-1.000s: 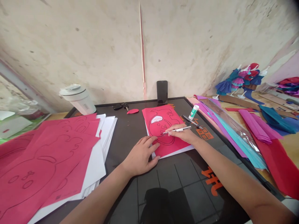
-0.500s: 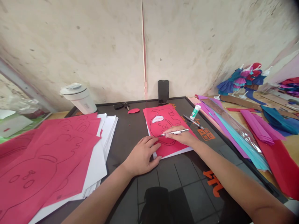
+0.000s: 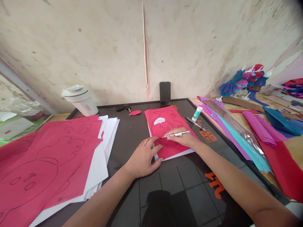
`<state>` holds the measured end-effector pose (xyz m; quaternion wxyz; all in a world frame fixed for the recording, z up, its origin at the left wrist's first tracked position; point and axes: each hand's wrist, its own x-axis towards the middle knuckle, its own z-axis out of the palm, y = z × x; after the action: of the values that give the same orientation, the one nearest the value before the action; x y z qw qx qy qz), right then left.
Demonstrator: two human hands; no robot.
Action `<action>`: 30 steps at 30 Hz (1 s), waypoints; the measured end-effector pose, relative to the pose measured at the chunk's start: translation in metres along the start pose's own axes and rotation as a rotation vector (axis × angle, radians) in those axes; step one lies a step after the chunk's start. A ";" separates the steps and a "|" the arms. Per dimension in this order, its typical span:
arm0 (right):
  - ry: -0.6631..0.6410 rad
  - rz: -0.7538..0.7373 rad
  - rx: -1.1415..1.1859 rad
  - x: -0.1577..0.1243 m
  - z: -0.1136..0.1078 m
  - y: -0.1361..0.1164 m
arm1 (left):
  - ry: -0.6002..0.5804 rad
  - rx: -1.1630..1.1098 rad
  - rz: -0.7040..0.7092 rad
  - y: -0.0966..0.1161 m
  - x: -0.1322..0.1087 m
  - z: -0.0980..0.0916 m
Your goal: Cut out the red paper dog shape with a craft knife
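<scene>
A red sheet [image 3: 165, 119] printed with a black outlined figure lies on white paper on the dark cutting mat [image 3: 132, 135]. My left hand [image 3: 143, 157] rests flat on the sheet's near left corner, fingers spread. My right hand [image 3: 181, 137] lies on the sheet and grips a thin silver craft knife [image 3: 176, 134], its tip touching the drawn outline near the lower middle of the figure.
A stack of red and white sheets [image 3: 52, 164] fills the left. A white lidded cup [image 3: 80, 100], keys [image 3: 123, 107], a phone [image 3: 164, 93] against the wall, a glue stick [image 3: 197, 113] and scissors [image 3: 194, 123] stand around. Coloured paper strips [image 3: 248, 138] and paper dolls [image 3: 243, 80] lie at the right.
The knife tip has slid a little to the left along the outline. My left hand has stayed put on the sheet's corner.
</scene>
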<state>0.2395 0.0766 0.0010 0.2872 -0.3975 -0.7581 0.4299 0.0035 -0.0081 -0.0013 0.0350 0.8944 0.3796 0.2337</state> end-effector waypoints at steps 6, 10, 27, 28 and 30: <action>-0.001 0.028 0.042 -0.001 -0.002 -0.005 | -0.024 -0.001 -0.001 -0.002 0.000 0.002; -0.001 0.050 0.066 0.000 -0.004 -0.002 | -0.033 0.016 0.003 -0.002 0.000 0.002; 0.009 0.044 0.118 -0.001 -0.021 0.003 | -0.049 0.055 0.023 -0.002 -0.001 0.001; 0.011 0.040 0.124 -0.001 -0.021 0.003 | -0.053 0.053 0.022 -0.002 -0.001 0.001; 0.024 0.034 0.170 -0.002 -0.021 0.005 | -0.058 0.038 0.016 -0.002 -0.002 0.002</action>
<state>0.2583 0.0855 0.0058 0.3215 -0.3895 -0.7084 0.4930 0.0021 -0.0079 -0.0040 0.0270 0.9043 0.3758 0.2006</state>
